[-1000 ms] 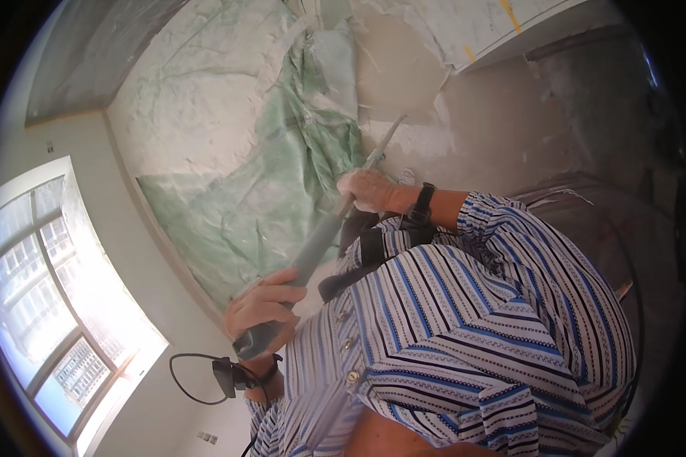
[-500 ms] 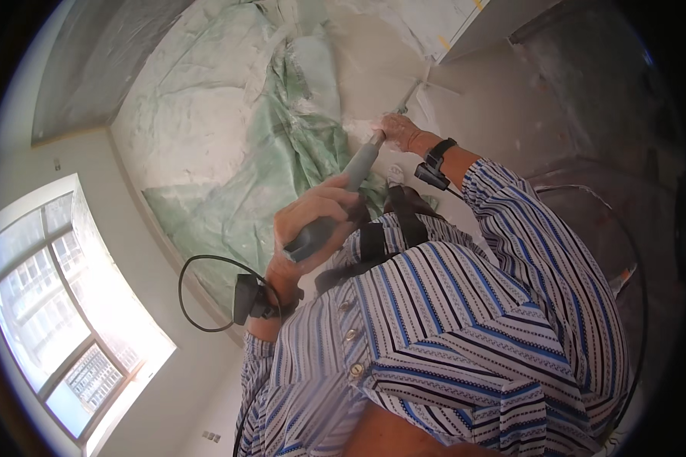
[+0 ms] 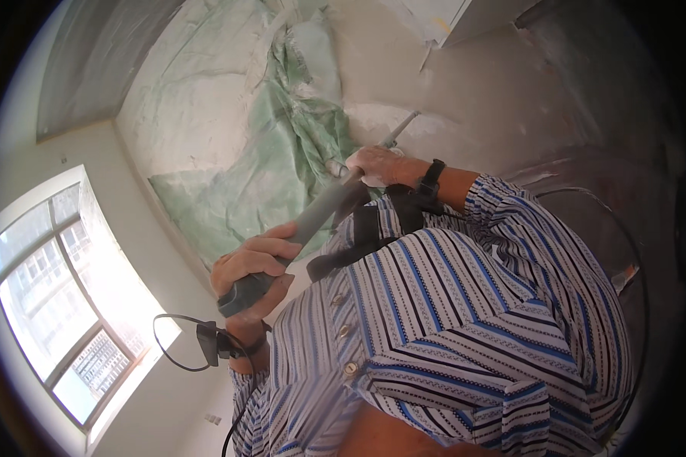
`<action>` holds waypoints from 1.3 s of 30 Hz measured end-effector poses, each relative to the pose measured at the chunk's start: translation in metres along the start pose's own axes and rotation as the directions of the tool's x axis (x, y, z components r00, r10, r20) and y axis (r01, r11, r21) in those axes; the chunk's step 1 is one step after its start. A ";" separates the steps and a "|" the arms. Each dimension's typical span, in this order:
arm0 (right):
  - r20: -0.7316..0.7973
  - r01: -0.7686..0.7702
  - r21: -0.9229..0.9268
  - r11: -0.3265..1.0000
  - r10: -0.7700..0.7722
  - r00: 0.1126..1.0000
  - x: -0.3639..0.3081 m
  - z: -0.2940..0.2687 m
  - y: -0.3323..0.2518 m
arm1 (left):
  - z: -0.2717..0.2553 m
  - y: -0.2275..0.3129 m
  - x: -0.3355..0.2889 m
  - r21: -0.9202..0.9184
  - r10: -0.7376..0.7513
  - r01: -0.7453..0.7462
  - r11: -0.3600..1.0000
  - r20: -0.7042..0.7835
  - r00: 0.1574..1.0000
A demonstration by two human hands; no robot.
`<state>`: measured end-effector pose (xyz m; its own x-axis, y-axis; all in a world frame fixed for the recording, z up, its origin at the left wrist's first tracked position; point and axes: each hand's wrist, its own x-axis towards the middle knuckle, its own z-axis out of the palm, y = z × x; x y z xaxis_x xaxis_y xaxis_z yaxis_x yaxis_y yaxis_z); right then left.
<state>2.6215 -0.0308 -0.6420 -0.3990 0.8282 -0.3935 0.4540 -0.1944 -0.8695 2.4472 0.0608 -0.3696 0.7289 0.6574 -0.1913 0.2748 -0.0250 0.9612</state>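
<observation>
A long pole tool [image 3: 324, 213] with a thick grey grip slants in front of my striped shirt; what sort of tool it is I cannot make out. My left hand [image 3: 253, 263] wraps around its thick, dark lower end, close to my body. Farther up, my right hand [image 3: 379, 163] closes around the narrower part just beyond the grey section. Past the right hand, a thin rod [image 3: 401, 129] sticks out over the pale floor, and its far end is blurred. Dark straps with small devices circle both wrists.
A crumpled, dusty green sheet [image 3: 282, 152] covers the floor ahead and left. A bright window [image 3: 61, 297] is in the left wall. A white boxy object [image 3: 456, 21] stands at the far right. Black cables [image 3: 634, 255] run beside both arms.
Both hands and the pole tool have drawn back toward my body and to the left. The rod's far end has come nearer. Both hands keep their grip.
</observation>
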 end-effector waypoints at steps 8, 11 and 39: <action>-0.056 0.116 0.037 0.993 -0.113 0.992 0.045 -0.001 -0.048 | -0.061 0.013 -0.013 -0.019 0.062 -0.064 0.998 -0.076 0.995; -0.044 0.034 -0.055 0.998 -0.036 0.998 0.067 -0.017 -0.045 | -0.062 -0.006 -0.007 0.034 0.073 -0.070 0.997 -0.098 0.992; -0.082 -0.027 -0.258 0.966 0.006 0.997 -0.112 -0.052 -0.352 | -0.093 0.281 -0.186 -0.151 0.082 -0.143 0.978 -0.350 0.933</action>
<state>2.5482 -0.0277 -0.2766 -0.3299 0.8673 -0.3727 0.6547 -0.0742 -0.7523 2.3306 0.0013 -0.0453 0.4831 0.8750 -0.0296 0.0700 -0.0049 0.9975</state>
